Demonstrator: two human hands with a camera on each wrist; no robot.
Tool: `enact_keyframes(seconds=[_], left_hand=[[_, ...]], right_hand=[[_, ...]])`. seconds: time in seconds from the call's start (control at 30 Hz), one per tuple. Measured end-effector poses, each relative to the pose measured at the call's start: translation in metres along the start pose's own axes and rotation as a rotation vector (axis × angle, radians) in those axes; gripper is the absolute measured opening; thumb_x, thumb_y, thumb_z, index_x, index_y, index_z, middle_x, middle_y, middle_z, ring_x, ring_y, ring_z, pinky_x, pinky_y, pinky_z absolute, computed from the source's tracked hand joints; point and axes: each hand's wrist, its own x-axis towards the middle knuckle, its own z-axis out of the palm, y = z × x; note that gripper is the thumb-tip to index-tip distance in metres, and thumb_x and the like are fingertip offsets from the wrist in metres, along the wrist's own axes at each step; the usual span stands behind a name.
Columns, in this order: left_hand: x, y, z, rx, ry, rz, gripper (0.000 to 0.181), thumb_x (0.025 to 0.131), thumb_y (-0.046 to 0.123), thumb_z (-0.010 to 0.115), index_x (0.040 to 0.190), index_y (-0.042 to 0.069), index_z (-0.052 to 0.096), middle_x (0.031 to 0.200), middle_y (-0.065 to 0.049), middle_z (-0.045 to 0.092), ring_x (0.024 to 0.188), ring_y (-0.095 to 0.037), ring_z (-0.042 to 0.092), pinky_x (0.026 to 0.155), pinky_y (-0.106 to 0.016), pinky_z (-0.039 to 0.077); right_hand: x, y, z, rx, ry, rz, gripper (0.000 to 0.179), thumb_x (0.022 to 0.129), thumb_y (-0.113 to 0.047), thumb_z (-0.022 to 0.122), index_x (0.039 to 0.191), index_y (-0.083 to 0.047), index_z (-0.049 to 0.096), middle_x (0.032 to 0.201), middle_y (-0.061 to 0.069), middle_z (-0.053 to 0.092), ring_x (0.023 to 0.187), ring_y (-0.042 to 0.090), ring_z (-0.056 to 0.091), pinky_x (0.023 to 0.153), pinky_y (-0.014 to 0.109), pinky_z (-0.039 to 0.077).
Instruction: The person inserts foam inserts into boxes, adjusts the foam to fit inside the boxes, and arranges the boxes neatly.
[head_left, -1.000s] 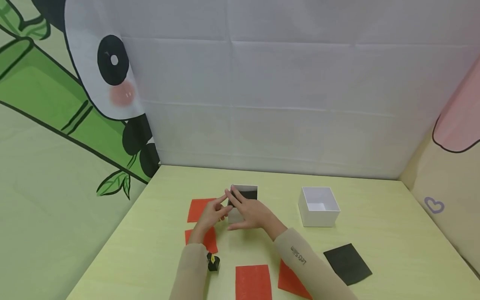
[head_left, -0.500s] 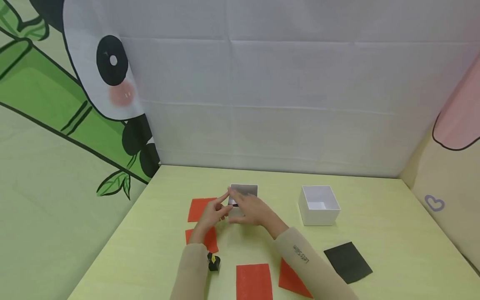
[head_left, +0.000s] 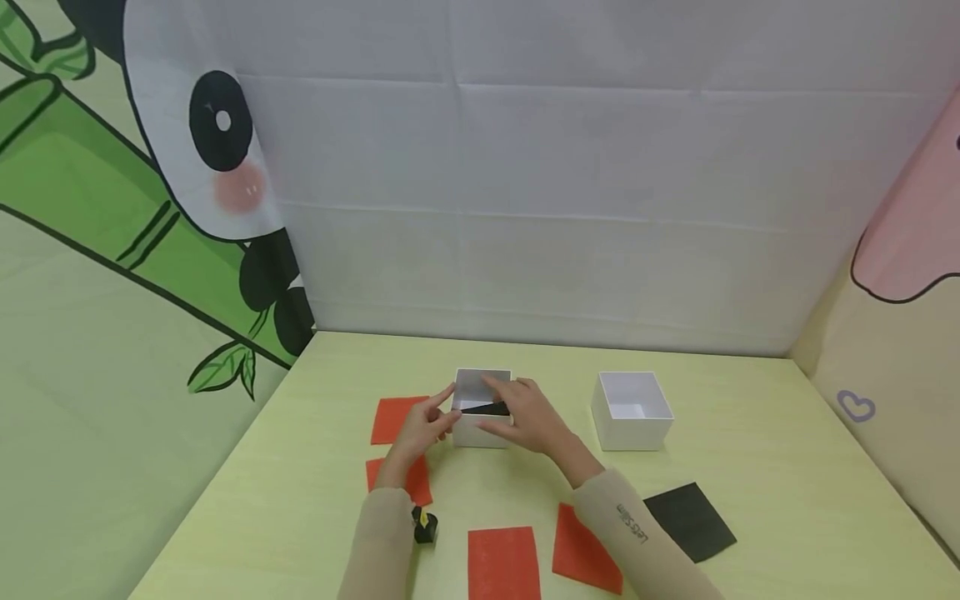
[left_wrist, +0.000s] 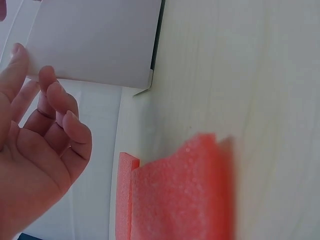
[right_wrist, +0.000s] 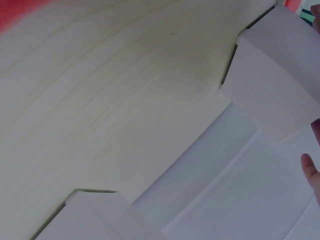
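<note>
In the head view, a white open-topped box [head_left: 482, 433] stands between both hands, with a dark strip of black sheet [head_left: 486, 408] showing inside it near the front rim. My left hand [head_left: 418, 429] rests at the box's left side, thumb and index finger fairly straight along the rim. Its other fingers [left_wrist: 75, 127] curl loosely with nothing in them in the left wrist view. Over the box's right front part is my right hand [head_left: 532, 415], index finger reaching above the inside and thumb spread low before the front wall. Its contact with the sheet is hard to tell.
A second white box [head_left: 633, 433] stands to the right. Several red foam sheets, one of them centrally in front [head_left: 504, 562], lie about, and a black square sheet [head_left: 692, 521] lies at the right. Beside the left sleeve sits a small black object [head_left: 425, 525] with a yellow mark.
My right hand has drawn back to the right, uncovering more of the box. The black sheet, earlier high against the inside, now shows low near the front rim. My left hand stays put.
</note>
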Motion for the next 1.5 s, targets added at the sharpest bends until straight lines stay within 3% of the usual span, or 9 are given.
enact_keyframes(seconds=[0.1, 0.2, 0.33, 0.5, 0.83, 1.0, 1.2, 1.37, 1.5], left_hand=[[0.0, 0.0, 0.0, -0.005, 0.002, -0.007, 0.051, 0.086, 0.007, 0.058, 0.133, 0.001, 0.039, 0.067, -0.029, 0.05, 0.055, -0.023, 0.048, 0.053, -0.027, 0.04], [0.006, -0.014, 0.001, -0.01, 0.015, -0.01, 0.052, 0.086, 0.009, 0.06, 0.133, 0.004, 0.041, 0.067, -0.028, 0.05, 0.054, -0.023, 0.048, 0.052, -0.026, 0.04], [0.015, -0.035, 0.001, -0.011, 0.032, -0.01, 0.052, 0.085, 0.014, 0.061, 0.134, 0.01, 0.043, 0.064, -0.022, 0.051, 0.053, -0.018, 0.047, 0.05, -0.025, 0.04], [0.015, -0.037, 0.002, 0.008, 0.027, 0.001, 0.052, 0.085, 0.016, 0.061, 0.134, 0.011, 0.043, 0.063, -0.019, 0.052, 0.052, -0.017, 0.048, 0.05, -0.025, 0.04], [0.01, -0.023, 0.002, 0.003, 0.019, -0.011, 0.052, 0.085, 0.014, 0.061, 0.134, 0.009, 0.042, 0.067, -0.026, 0.052, 0.052, -0.018, 0.048, 0.05, -0.025, 0.04], [0.002, -0.005, 0.0, 0.008, 0.004, 0.003, 0.052, 0.086, 0.009, 0.058, 0.134, 0.002, 0.039, 0.069, -0.03, 0.051, 0.055, -0.025, 0.049, 0.052, -0.029, 0.041], [0.001, -0.003, 0.001, 0.017, 0.003, 0.002, 0.052, 0.088, 0.01, 0.057, 0.135, 0.003, 0.037, 0.071, -0.033, 0.05, 0.056, -0.03, 0.049, 0.051, -0.027, 0.04], [0.008, -0.019, 0.003, -0.01, 0.008, 0.01, 0.052, 0.087, 0.011, 0.058, 0.135, 0.005, 0.039, 0.067, -0.029, 0.051, 0.055, -0.032, 0.048, 0.049, -0.026, 0.039], [0.014, -0.032, 0.004, -0.002, 0.038, -0.032, 0.053, 0.086, 0.017, 0.06, 0.135, 0.012, 0.042, 0.062, -0.015, 0.052, 0.054, -0.023, 0.048, 0.05, -0.027, 0.04]], right_hand=[[-0.003, 0.002, 0.001, -0.008, 0.053, -0.038, 0.061, 0.081, -0.043, 0.061, 0.123, 0.001, 0.05, 0.081, 0.002, 0.059, 0.074, 0.016, 0.054, 0.087, 0.041, 0.036], [-0.006, 0.002, 0.001, -0.039, 0.061, -0.051, 0.059, 0.081, -0.042, 0.061, 0.12, 0.001, 0.053, 0.074, 0.0, 0.056, 0.071, 0.014, 0.052, 0.086, 0.04, 0.037], [-0.008, -0.001, 0.0, -0.085, 0.017, -0.024, 0.059, 0.082, -0.045, 0.058, 0.121, -0.001, 0.053, 0.07, -0.004, 0.054, 0.074, 0.013, 0.052, 0.088, 0.041, 0.035], [-0.008, -0.003, 0.0, -0.103, -0.062, 0.034, 0.064, 0.083, -0.05, 0.054, 0.126, -0.003, 0.049, 0.074, -0.003, 0.06, 0.079, 0.013, 0.056, 0.094, 0.046, 0.028], [-0.004, -0.001, 0.007, -0.176, -0.29, 0.12, 0.077, 0.084, -0.058, 0.046, 0.138, -0.004, 0.033, 0.118, 0.008, 0.057, 0.113, 0.02, 0.047, 0.098, 0.059, 0.006], [0.001, -0.002, 0.009, -0.178, -0.364, 0.139, 0.079, 0.083, -0.058, 0.046, 0.139, -0.004, 0.031, 0.123, 0.009, 0.053, 0.116, 0.019, 0.045, 0.097, 0.061, 0.002], [0.008, -0.003, 0.012, -0.219, -0.407, 0.136, 0.08, 0.083, -0.062, 0.04, 0.138, -0.004, 0.033, 0.124, 0.007, 0.052, 0.118, 0.018, 0.043, 0.095, 0.065, 0.0], [0.005, -0.002, 0.014, -0.202, -0.383, 0.145, 0.074, 0.084, -0.06, 0.042, 0.135, -0.006, 0.04, 0.122, 0.004, 0.054, 0.116, 0.019, 0.044, 0.096, 0.062, 0.004], [0.0, -0.002, 0.008, -0.123, -0.26, 0.123, 0.063, 0.085, -0.052, 0.05, 0.128, -0.006, 0.05, 0.11, 0.004, 0.061, 0.11, 0.021, 0.047, 0.098, 0.058, 0.012]])
